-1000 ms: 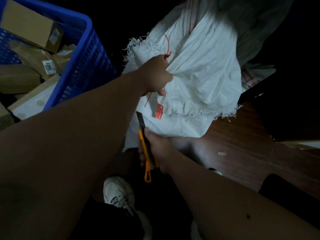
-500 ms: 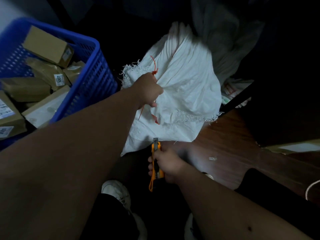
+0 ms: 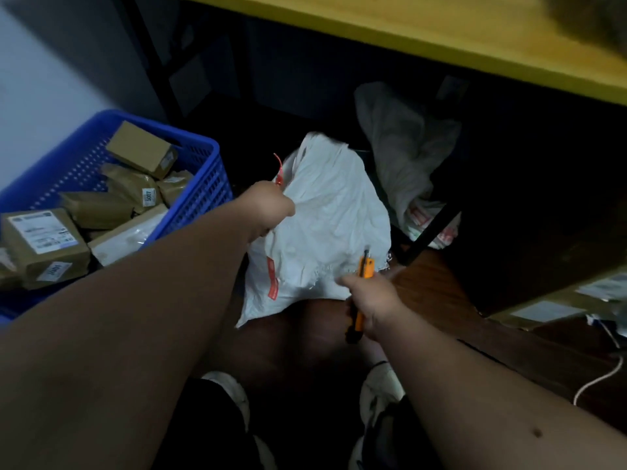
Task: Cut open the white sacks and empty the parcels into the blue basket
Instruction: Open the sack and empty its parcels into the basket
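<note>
White sack (image 3: 325, 212): bunched in the left hand (image 3: 268, 206) near its red tie (image 3: 279, 171), hanging limp between both hands; the right hand (image 3: 369, 300), at the sack's frayed lower edge, is curled round an orange utility knife (image 3: 361, 293). Progress: blue basket (image 3: 207, 195), beyond the left forearm, already holds brown parcels (image 3: 142, 152); this sack looks slack and possibly emptied, though its contents cannot be seen. Surroundings: a second crumpled sack (image 3: 403, 147) lies beyond the right hand under the yellow bench (image 3: 441, 35), apparently still to be dealt with; the bench's dark leg (image 3: 431, 228) stands close behind.
</note>
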